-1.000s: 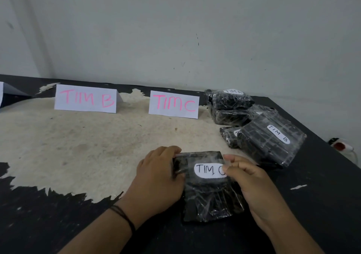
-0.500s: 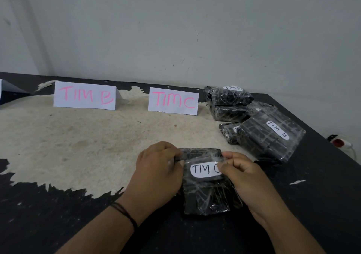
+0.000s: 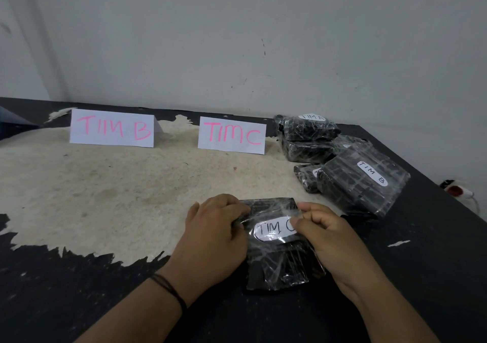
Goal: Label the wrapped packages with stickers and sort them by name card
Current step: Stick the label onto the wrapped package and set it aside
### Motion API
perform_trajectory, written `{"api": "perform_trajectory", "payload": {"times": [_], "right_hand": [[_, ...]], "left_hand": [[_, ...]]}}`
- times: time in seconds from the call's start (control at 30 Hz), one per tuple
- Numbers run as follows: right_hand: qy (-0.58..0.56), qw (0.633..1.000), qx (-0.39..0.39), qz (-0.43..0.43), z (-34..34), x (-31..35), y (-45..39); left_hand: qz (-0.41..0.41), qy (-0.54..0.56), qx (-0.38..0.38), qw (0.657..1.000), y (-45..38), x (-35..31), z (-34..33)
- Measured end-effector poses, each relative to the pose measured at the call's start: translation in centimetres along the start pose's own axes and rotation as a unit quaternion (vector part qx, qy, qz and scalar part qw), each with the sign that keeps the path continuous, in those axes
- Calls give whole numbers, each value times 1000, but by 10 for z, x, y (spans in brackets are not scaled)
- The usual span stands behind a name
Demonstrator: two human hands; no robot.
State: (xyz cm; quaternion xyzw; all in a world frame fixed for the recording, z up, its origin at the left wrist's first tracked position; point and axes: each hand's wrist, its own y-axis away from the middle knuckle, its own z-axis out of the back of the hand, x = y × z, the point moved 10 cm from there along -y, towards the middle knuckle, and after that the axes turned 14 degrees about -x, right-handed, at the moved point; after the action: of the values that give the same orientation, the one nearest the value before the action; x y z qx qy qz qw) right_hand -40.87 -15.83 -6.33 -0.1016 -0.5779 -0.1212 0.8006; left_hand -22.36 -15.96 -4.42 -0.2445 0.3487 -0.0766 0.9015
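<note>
Low in the middle, the left hand (image 3: 214, 233) and right hand (image 3: 320, 233) hold a wrapped package (image 3: 279, 259), fingers curled, maybe pinching its sticker (image 3: 272, 229). It lies on a worn black table (image 3: 421, 276) by a grey wall (image 3: 237, 39).

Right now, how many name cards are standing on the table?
2 fully in view: the TIM B card at back left, the TIM C card right of it. A cut-off shape at the left edge may be another.

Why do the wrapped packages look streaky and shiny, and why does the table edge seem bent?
Head view: soft, even light with faint shadows; the plastic wrap on the held package and the TIM B package throws white glare streaks. Head view: the wide lens bows the table edges. Head view: the TIM C sticker stays legible, partly covered by the right hand.
</note>
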Motion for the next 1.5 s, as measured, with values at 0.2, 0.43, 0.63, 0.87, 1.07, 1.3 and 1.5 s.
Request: {"api": "perform_trajectory", "payload": {"times": [0.2,0.43,0.63,0.87,1.07,1.3,1.5], "right_hand": [[12,1000,-5,15,1,1,-1],[39,998,-25,30,3,-1,-3],[65,996,-30,57,4,2,-3],[131,985,-44,102,3,2,-3],[152,979,-61,122,4,5,-2],[158,973,-79,147,7,11,0],[217,956,-119,158,15,11,2]], "left_hand": [[5,12,6,1000,1,2,-2],[-78,-60,14,995,11,-16,-7],[-92,-67,17,993,11,-17,-10],[-137,-67,-22,988,12,-22,-10],[-139,-68,-24,988,12,-20,-13],[-126,-51,-28,990,11,-21,-9],[-137,-46,-22,989,12,-23,-11]]}}
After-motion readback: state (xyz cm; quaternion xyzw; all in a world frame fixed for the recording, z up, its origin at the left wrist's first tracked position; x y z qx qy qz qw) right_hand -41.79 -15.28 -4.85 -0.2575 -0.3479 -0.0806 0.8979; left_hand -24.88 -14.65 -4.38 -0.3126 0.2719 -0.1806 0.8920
